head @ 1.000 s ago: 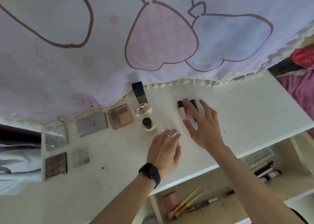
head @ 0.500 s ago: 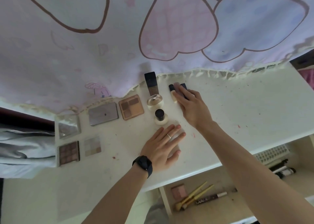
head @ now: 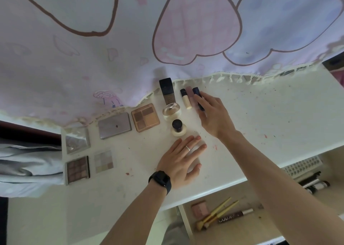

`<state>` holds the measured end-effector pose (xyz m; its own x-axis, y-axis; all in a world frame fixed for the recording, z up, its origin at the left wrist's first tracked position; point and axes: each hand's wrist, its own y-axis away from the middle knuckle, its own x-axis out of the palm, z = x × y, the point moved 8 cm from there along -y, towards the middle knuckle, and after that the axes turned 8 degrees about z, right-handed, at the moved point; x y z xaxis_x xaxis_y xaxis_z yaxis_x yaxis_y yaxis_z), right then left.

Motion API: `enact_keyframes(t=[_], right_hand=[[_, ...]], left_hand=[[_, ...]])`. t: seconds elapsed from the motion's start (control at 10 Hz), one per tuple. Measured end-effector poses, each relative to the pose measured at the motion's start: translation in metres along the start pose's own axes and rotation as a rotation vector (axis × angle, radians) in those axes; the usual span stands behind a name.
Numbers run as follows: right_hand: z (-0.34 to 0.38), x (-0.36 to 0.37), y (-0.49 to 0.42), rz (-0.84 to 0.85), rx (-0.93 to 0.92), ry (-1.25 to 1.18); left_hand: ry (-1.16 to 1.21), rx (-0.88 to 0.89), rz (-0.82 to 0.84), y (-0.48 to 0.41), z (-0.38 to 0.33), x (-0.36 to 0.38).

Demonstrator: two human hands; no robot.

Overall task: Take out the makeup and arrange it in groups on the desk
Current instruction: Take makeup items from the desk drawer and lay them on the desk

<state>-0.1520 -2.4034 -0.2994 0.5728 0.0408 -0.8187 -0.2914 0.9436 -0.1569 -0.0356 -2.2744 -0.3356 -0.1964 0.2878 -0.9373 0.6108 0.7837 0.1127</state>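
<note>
On the white desk (head: 260,125), my right hand (head: 212,114) lies with straight fingers against a dark blue tube (head: 197,94). Beside that tube lie a mauve tube (head: 189,94) and a cream tube with a dark cap (head: 186,99). Left of them stand a tall dark foundation bottle (head: 167,90), a round glass jar (head: 171,110) and a small cream bottle with a black cap (head: 177,127). Several eyeshadow palettes (head: 145,117) lie further left. My left hand (head: 183,157) rests flat on the desk, fingers straight, a black watch on the wrist.
A pink and lilac printed cloth (head: 167,31) hangs over the desk's far edge. An open drawer (head: 232,217) below the desk holds brushes, a pink compact and dark tubes. Grey fabric (head: 28,166) lies at the left.
My right hand has pushed the tubes away toward the cloth, next to the foundation bottle, and now sits lower against the blue tube. My left hand has stayed flat on the desk.
</note>
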Motion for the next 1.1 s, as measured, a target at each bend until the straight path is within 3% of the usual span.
enact_keyframes(t=[0.3,1.1], right_hand=[[-0.018,0.008,-0.009,0.293,0.162,0.020],[0.006,0.012,-0.016,0.291,0.054,0.154]], left_hand=[[-0.014,-0.008,0.017,0.000,0.000,0.002],[-0.042,-0.019,0.004,0.001,0.003,0.003]])
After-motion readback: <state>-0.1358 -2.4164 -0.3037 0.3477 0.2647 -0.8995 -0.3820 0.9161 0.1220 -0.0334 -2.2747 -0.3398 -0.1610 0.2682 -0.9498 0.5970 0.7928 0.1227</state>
